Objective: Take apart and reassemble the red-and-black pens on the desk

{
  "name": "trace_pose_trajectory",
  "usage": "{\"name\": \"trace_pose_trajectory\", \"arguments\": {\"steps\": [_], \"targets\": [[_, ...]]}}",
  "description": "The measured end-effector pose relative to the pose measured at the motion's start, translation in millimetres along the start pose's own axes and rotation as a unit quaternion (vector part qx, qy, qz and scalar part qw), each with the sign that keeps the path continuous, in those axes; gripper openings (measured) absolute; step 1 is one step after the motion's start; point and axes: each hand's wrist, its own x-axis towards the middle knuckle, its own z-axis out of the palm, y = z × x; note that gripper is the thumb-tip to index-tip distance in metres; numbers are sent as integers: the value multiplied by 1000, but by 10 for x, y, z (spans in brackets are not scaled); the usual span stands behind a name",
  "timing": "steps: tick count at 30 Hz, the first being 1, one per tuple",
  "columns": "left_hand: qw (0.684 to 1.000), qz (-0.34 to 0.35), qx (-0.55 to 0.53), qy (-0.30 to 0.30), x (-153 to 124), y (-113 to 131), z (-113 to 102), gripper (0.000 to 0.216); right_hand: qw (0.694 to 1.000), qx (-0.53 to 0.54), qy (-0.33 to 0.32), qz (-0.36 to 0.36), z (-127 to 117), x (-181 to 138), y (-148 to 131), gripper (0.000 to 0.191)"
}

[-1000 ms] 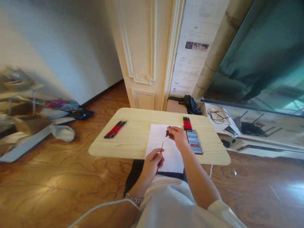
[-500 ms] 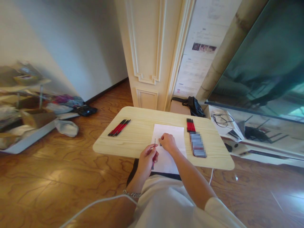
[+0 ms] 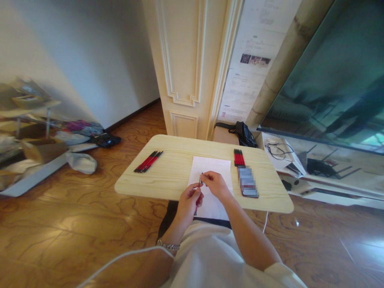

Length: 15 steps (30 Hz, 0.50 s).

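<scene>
My left hand [image 3: 188, 199] is closed round a red and black pen [image 3: 196, 210], which stands nearly upright over the near part of a white sheet of paper [image 3: 213, 163]. At the pen's upper end, my right hand [image 3: 215, 185] pinches a small black pen tip piece [image 3: 202, 175]. The fingertips of both hands almost meet there, so whether the piece is seated on the pen is hidden. Several red and black pens [image 3: 149, 161] lie side by side on the left of the table. Another row of similar pens [image 3: 239, 157] lies at the right.
The light wooden table [image 3: 174, 154] has rounded corners. A phone-sized, blurred-out object [image 3: 248, 182] lies below the right-hand pens. Behind the table is a black bag [image 3: 246, 134]. A white cable [image 3: 120, 256] crosses by my left forearm. Boxes and bags [image 3: 42, 150] crowd the far left.
My right hand has brought the black piece up and left to the pen's upper end, where the thin bare tip showed before. My left hand has shifted slightly right with the pen.
</scene>
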Motion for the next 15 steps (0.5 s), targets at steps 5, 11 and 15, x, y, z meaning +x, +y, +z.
{"name": "trace_pose_trajectory", "arguments": {"steps": [5,11,15], "targets": [[1000,-8,24,-13,-18,-54,51,36,1000,22,17,8,-58,-62,-32,27],[999,0,36,-15,-24,-66,15,37,995,-62,56,46,-259,131,-77,33],[999,13,40,-8,-4,-58,-38,36,962,-263,22,73,-284,203,-16,33]]}}
